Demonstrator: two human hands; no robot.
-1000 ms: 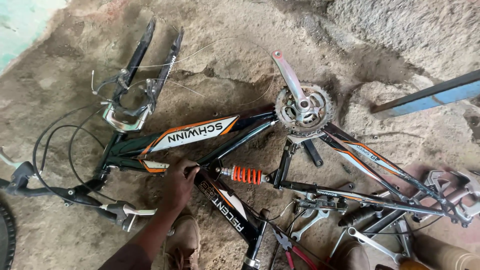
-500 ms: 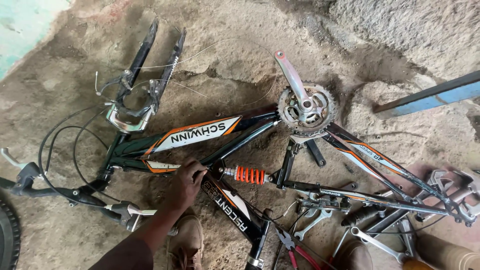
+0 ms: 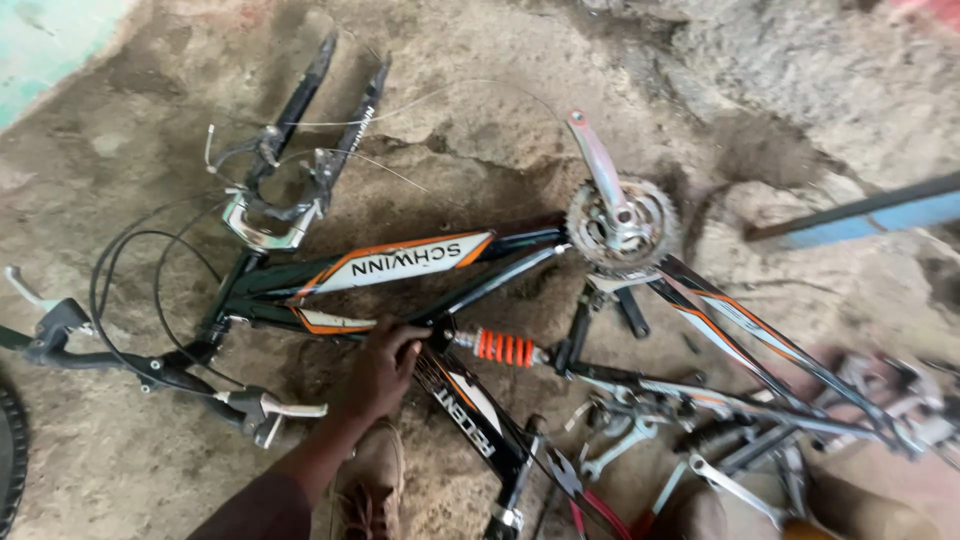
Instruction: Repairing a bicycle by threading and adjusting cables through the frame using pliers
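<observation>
A stripped bicycle frame (image 3: 400, 265) lies flat on the dirt ground (image 3: 480, 130), and one hand (image 3: 385, 360), which side I cannot tell, grips its lower tube just left of the orange spring (image 3: 505, 347), fingers curled together around the tube. The frame is being steadied or shifted. Spanners (image 3: 620, 445) lie right of the spring.

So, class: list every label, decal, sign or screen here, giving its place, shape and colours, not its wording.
Top-tube decal: long tapered white panel, orange edging, dark lettering, on the black frame.
Lower-tube decal: slanted white-and-orange strip, right of the hand.
Rear-stay stripes: thin orange and white lines.
No screens or signs.
</observation>
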